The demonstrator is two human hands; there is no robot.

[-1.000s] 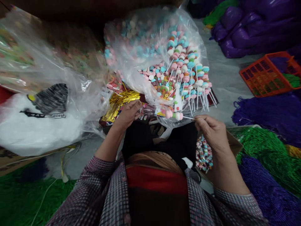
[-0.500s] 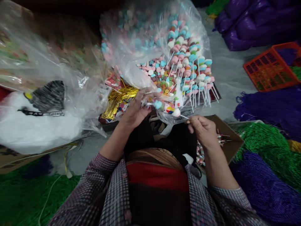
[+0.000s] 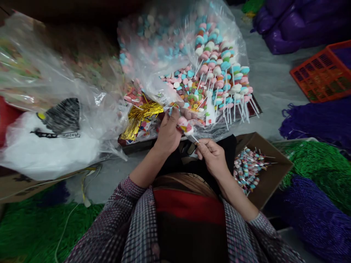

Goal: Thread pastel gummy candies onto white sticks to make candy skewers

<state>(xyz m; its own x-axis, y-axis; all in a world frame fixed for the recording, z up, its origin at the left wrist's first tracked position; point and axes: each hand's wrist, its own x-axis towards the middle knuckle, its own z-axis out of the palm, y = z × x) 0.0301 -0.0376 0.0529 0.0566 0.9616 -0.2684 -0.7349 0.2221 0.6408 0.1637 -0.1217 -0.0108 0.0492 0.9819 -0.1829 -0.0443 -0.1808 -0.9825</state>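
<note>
A candy skewer (image 3: 185, 125) in a clear wrapper slants between my two hands, its white stick pointing down to the right. My right hand (image 3: 210, 153) pinches the end of that stick. My left hand (image 3: 170, 131) is closed around the upper end of the wrapper, its thumb pressed against the fingers. Gold twist ties (image 3: 142, 113) lie just left of my left hand. Beyond both hands, many unwrapped candy skewers (image 3: 226, 73) are stacked, with loose ring candies (image 3: 192, 95) beside them.
A cardboard box (image 3: 271, 182) holding wrapped skewers stands at my right. Large plastic bags (image 3: 55, 146) fill the left. An orange basket (image 3: 315, 78), purple strands (image 3: 309, 118) and green strands (image 3: 312, 160) lie at the right.
My left hand has moved right and its fingers have closed on the wrapper top. My right hand has moved left and slightly down with the stick, uncovering more of the cardboard box.
</note>
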